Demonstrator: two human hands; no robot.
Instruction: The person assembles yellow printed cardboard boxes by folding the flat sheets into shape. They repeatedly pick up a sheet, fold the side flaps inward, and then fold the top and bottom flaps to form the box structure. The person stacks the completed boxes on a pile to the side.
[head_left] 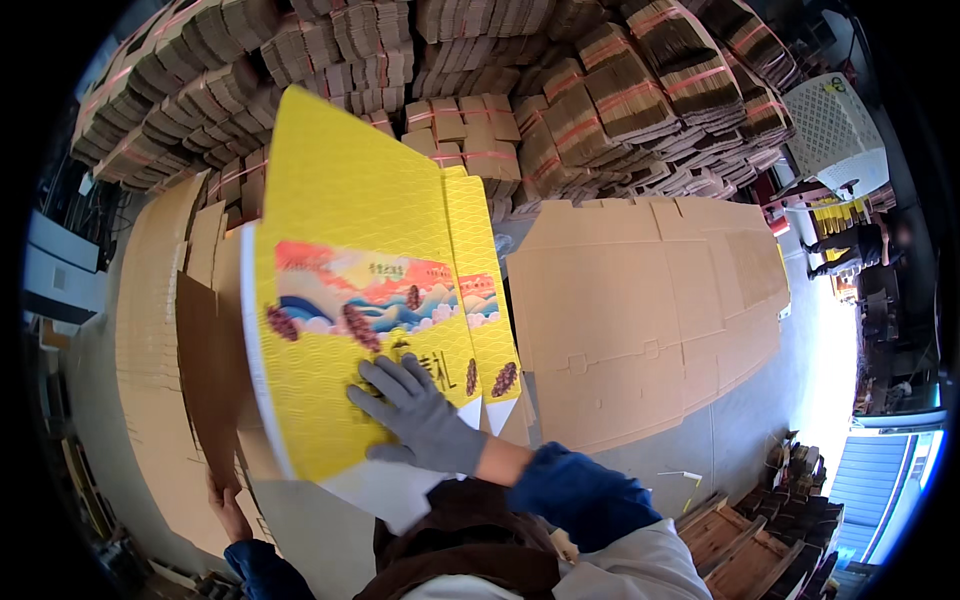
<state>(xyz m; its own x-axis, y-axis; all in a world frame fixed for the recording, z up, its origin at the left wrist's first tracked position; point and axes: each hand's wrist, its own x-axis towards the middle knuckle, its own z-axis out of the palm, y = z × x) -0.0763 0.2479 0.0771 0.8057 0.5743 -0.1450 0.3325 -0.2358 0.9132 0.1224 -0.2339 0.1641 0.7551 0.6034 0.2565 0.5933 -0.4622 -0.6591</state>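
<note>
A yellow printed carton sheet point(360, 210) with red and blue wave artwork stands tilted in front of me, its white underside showing along the left and bottom edges. My right hand point(425, 420), in a grey glove, lies on its lower part with fingers spread. At lower left my bare left hand point(232, 512) has its fingers closed on the near edge of a brown cardboard sheet point(208, 380), which rises from a stack of flat cardboard point(150, 340). The yellow sheet hides part of that stack's right side.
To the right lies another stack of flat brown cardboard point(640, 310). Strapped bundles of folded cardboard point(620, 90) pile up along the back. A white perforated crate point(835, 125) and another person point(855, 245) are at far right, with wooden pallets point(750, 550) at lower right.
</note>
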